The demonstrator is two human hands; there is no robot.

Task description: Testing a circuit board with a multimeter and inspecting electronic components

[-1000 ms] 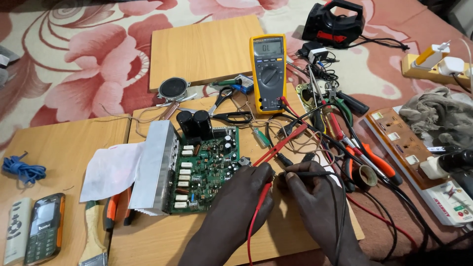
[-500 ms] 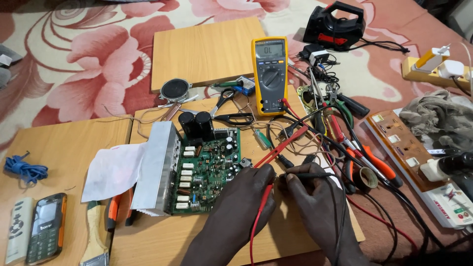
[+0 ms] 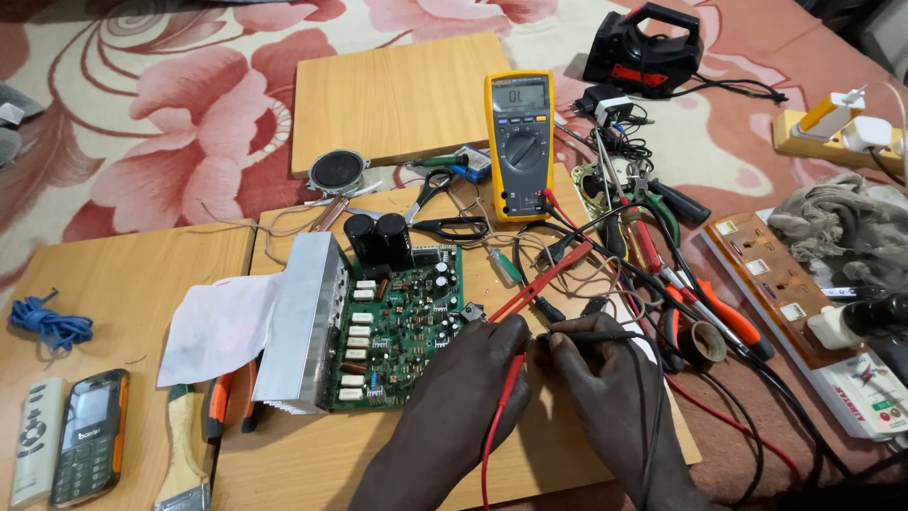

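Note:
A green circuit board with two black capacitors and a silver heat sink lies on a wooden board. My left hand pinches the red test probe at the circuit board's right edge. My right hand holds the black test probe, its tip pointing left toward the red one. Both leads run up to a yellow multimeter lying at the back with its display lit.
Pliers, screwdrivers and a tape roll crowd the right. Scissors and a small speaker lie behind the board. A phone, remote, brush and blue cord sit left. Power strips and a black lamp are right.
Both hands have shifted slightly, with the probe tips staying close together at the board's right edge. Nothing else has moved.

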